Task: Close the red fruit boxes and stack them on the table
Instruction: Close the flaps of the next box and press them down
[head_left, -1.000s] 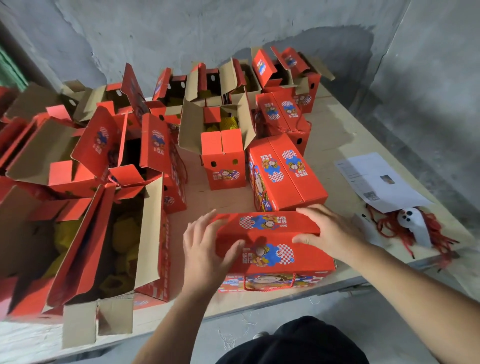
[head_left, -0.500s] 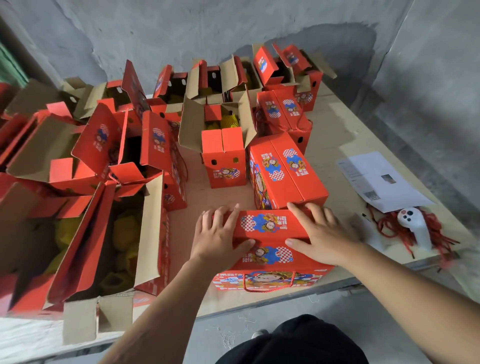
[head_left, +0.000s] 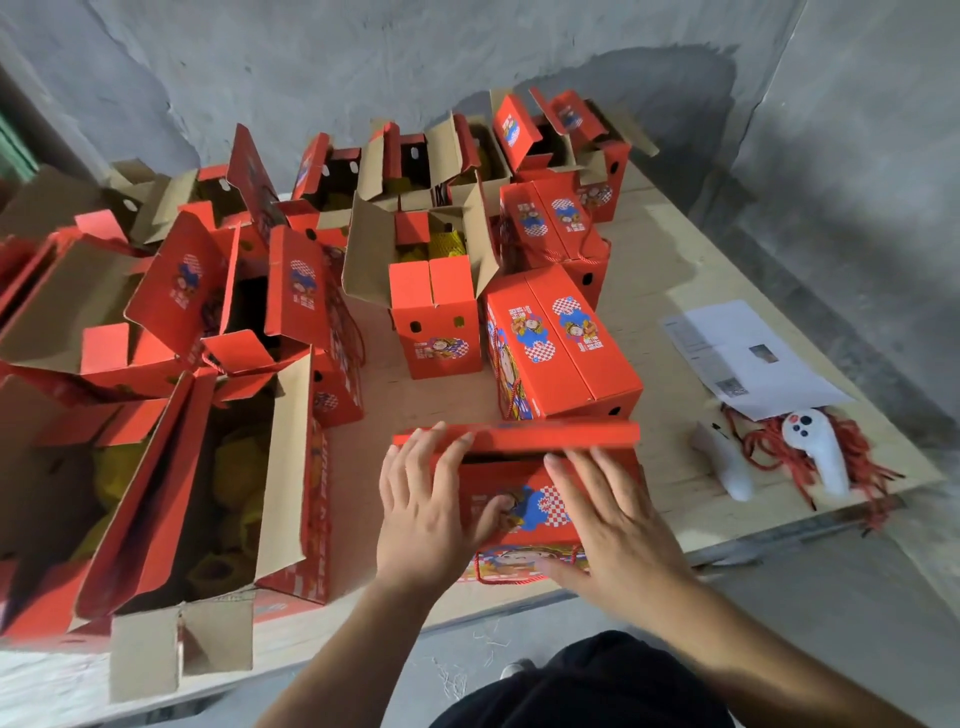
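A red fruit box (head_left: 540, 514) lies at the table's front edge, right in front of me. Its far top flap (head_left: 561, 436) stands raised, and I see it edge-on with a dark gap under it. My left hand (head_left: 421, 514) has straight fingers on the left end of that flap and its thumb on the near flap. My right hand (head_left: 618, 530) lies flat on the near flap. Behind this box sits a closed red box (head_left: 566, 348), and a second closed one (head_left: 550, 218) is farther back. An open box (head_left: 436, 322) stands upright in the middle.
Several open red boxes crowd the left and back, and the large one (head_left: 280, 467) holds yellow-wrapped fruit. On the wooden table (head_left: 675, 260) at the right lie a sheet of paper (head_left: 743, 358), two white controllers (head_left: 815, 447) and red cords (head_left: 763, 441). Grey walls surround the table.
The front box's far flap, flat half a second ago, now stands raised. My right hand has slid back onto the near flap, while my left fingers reach the flap's left end.
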